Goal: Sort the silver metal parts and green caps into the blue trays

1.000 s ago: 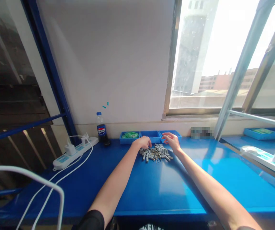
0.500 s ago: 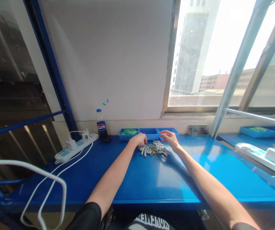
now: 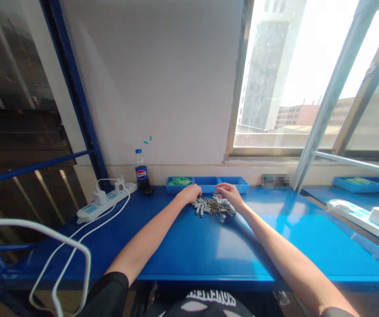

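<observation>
A pile of small parts lies on the blue table: grey cylindrical pieces [image 3: 200,208] around brass-coloured, screw-like pins [image 3: 213,207]. At the pile's left edge is my left hand [image 3: 189,193], its fingers curled together and pointing down. Whatever sits between those fingertips is hidden. My right hand [image 3: 230,195] hovers over the pile's right back side, thumb and fingers apart, with the fingertips close to the grey pieces. Just behind both hands stands a blue three-part tray [image 3: 205,191], with a green packet [image 3: 180,181] in its left compartment.
On the left stand a cola bottle [image 3: 142,174] and a white power strip [image 3: 110,202] with plugs and looping cables [image 3: 86,255]. A pixelated object [image 3: 275,181] lies at the back right. Beyond the metal post [image 3: 328,101] is another tray [image 3: 354,185] and power strip [image 3: 367,220].
My right hand has moved down and slightly left, nearer the pile. My left hand stays at the pile's left edge. The whole view has shifted a little.
</observation>
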Motion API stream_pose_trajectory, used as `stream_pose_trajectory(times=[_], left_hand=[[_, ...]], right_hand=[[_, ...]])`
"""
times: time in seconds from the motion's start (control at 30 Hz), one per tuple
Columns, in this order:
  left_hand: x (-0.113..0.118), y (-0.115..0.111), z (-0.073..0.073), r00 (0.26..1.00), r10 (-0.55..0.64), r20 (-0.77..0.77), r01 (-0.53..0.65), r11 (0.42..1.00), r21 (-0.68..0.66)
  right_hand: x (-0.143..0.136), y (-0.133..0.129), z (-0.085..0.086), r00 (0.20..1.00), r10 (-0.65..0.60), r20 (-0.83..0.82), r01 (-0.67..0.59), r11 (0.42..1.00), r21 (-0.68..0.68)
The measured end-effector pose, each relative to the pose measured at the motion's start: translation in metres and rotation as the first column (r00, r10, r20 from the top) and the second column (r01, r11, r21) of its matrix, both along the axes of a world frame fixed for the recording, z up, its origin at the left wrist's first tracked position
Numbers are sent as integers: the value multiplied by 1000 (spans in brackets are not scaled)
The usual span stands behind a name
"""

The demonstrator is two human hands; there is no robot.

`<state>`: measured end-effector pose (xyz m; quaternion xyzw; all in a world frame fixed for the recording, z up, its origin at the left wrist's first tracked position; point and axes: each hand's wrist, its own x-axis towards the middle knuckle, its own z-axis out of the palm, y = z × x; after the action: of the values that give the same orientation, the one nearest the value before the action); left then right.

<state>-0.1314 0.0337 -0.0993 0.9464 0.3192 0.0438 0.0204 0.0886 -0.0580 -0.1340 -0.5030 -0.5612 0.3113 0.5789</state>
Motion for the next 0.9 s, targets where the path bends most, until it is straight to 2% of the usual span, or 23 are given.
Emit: stream_pose_trajectory(times=[0.23,0.47,0.53,0.6,0.7,0.8,0.9], left_hand=[[-9,5,-3,997,4,73,-6,1000,25],[-10,2,14,968,-72,240,71,997,16],[-7,0,20,929,-131,346,148,989,-22],[-4,-3,23,854,-180,487,244,967,-71],[0,-9,26,759,-196,621,335,935,-115],[3,-17,26,736,-174,654,355,922,-153],[6,-23,26,745,-143,652,336,924,-181]], right_hand=[[1,2,-6,999,20,30,-20,1000,5],[0,1,-4,999,25,44,-25,1000,14],[-1,0,-2,998,41,38,-42,999,13],[-3,-2,0,997,75,23,-75,997,5],[-6,-4,1,990,140,-30,-140,990,-14],[-10,-4,1,979,177,-98,-181,983,-32],[-12,-2,0,977,178,-118,-185,981,-50]])
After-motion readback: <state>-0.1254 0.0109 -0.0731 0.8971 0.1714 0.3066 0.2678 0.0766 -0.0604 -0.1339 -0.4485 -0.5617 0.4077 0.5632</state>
